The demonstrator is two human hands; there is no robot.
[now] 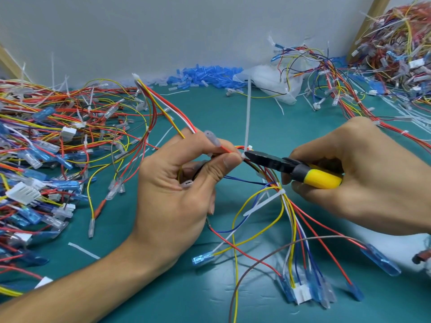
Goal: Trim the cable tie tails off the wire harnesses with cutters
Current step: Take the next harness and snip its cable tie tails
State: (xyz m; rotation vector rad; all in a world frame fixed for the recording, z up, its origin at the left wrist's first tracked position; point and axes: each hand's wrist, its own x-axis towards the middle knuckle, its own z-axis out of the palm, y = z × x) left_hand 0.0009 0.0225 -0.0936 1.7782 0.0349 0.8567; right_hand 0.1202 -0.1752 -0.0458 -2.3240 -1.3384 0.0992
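The wire harness [293, 220] is held above the teal mat [233, 117], in the middle of the scene and near the person.

Left hand [177, 190]: fingers curled round the wires, thumb and forefinger pinching the bundle just left of a cable tie. A clear terminal sleeve [212, 138] sticks out above the knuckles.

Right hand [363, 173]: fingers wrapped round the yellow handles of the cutters [296, 167]. The black jaws point left and sit at the base of the cable tie tail [248, 113], which stands upright from the bundle towards the far wall. The jaws touch the tail where it leaves the tie head. Whether they are fully closed on it cannot be told.

A second cable tie [263, 203] binds the same harness lower down, just below the cutters. Its tail is uncut and slants to the near left. Below this tie the wires fan out towards the near edge and end in blue terminals and a white connector [302, 294].

Other items on the mat:
- a large heap of harnesses [58, 141] at the left
- a second heap [396, 50] at the far right
- a pile of blue sleeves [205, 75] against the far wall
- a clear plastic bag [268, 82] just right of the sleeves
- a loose white strip [84, 250] at the near left, apart from the harnesses
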